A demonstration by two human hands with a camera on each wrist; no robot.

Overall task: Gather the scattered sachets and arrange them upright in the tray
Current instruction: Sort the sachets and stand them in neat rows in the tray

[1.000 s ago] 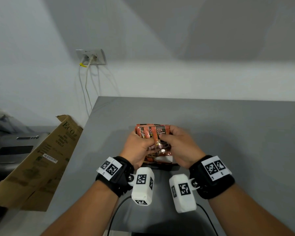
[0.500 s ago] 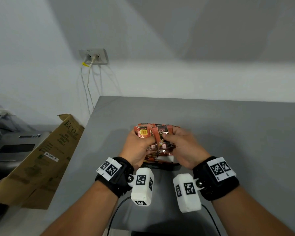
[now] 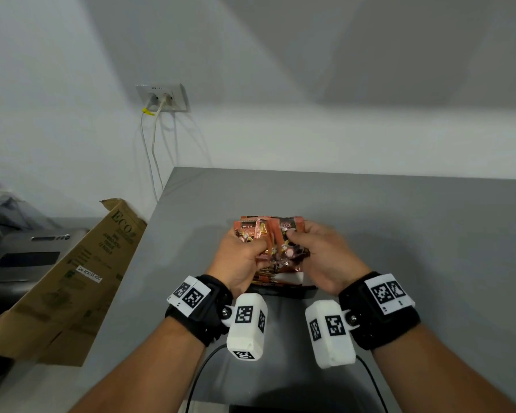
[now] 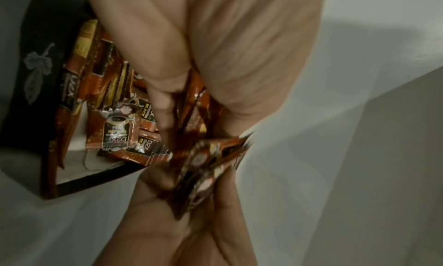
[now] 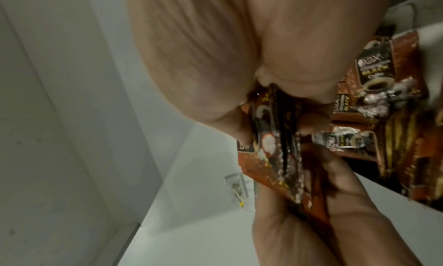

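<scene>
Left hand (image 3: 245, 260): closed around a bundle of sachets (image 3: 270, 236), thumb pressing on the front of the bundle.
Right hand (image 3: 319, 257): pinching the right part of the same bundle, fingers curled behind it.
Sachets in hand: orange-brown packets, held upright and fanned a little, just above the tray; exact number not possible to tell.
Tray (image 4: 38, 65): dark box with a leaf print on its wall, standing on the grey table (image 3: 399, 234), directly under both hands.
Sachets in tray (image 4: 115, 130): several already inside, some upright along the wall, some leaning or lying flat on the white bottom.
Step in hand: probably squaring the gathered bundle before placing it in the tray.
Progress: seems late; no loose sachets visible on the table.
Next move: lowering the bundle on its short edges into the free space, keeping it pressed together so nothing tips.
Risk: smooth foil packets, likely to slide or fall over on release; leaning ones inside probably need straightening.
</scene>
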